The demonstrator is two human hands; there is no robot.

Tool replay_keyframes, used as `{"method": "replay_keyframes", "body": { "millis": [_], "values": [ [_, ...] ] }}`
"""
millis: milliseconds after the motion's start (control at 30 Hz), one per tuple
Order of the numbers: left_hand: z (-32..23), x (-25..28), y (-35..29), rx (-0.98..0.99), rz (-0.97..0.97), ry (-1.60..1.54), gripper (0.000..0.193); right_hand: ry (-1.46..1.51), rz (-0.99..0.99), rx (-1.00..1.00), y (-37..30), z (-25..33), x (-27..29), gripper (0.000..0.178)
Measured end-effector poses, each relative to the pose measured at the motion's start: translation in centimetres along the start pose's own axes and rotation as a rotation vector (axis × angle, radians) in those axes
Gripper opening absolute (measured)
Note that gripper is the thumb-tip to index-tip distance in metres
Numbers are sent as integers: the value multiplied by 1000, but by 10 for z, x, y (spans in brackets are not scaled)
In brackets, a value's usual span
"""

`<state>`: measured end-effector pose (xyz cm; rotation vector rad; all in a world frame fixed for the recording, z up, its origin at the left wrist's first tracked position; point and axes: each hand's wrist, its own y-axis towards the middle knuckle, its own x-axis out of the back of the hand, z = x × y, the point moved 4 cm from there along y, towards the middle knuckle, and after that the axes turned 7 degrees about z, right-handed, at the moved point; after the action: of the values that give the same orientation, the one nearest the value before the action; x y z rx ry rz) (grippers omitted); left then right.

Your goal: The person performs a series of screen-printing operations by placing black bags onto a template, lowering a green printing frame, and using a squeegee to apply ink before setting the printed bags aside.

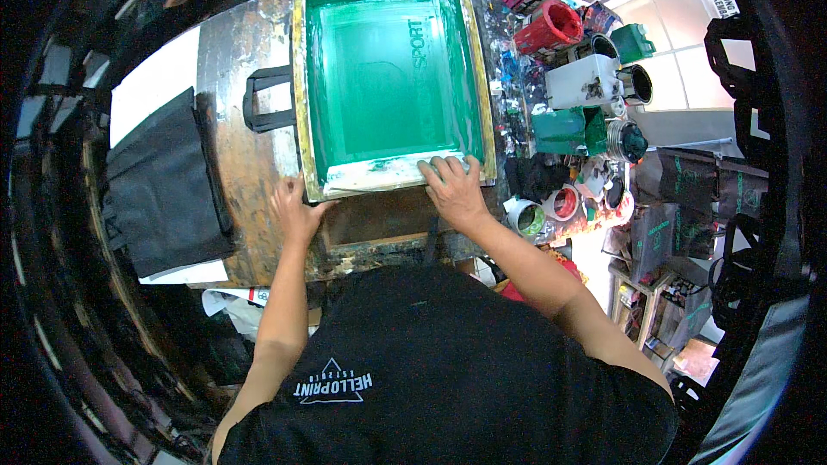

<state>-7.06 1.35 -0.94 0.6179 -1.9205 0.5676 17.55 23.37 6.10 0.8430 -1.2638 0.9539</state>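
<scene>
Head view: green screen frame (388, 77) on the table (245, 164), right hand (454, 191) holding its near rim. Left hand (295, 208)'s by the near-left corner, thumb spread; can't tell if it's gripping.

The wooden worktop (250, 43) was worn and paint-stained. Beyond its right side, pale square tiles (685, 77) caught bright light; nearer stood a wooden rack (650, 300). The far left lay in shadow.

Both forearms (282, 301) forward, grips (455, 194) apart
</scene>
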Motion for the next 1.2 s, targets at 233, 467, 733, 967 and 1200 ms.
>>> {"method": "replay_keyframes", "body": {
  "millis": [233, 467, 733, 967, 1200],
  "values": [
    [-1, 10, 2, -125, -132, -145, 81, 25, -49, -1, 6, -2, 25, 45],
    [-35, 70, -2, -77, -184, -666, 64, -42, -141, -15, 24, 4, 118, 45],
    [-134, 210, 65, -197, -490, -1030, 58, -231, -651, 45, 129, -27, 252, 46],
    [-13, 74, 93, 42, -235, -791, 85, -111, -595, 21, 173, -26, 309, 60],
    [-9, -29, 62, 300, -112, -117, 67, -126, -581, -35, 205, -44, 331, 63]
  ]
}}
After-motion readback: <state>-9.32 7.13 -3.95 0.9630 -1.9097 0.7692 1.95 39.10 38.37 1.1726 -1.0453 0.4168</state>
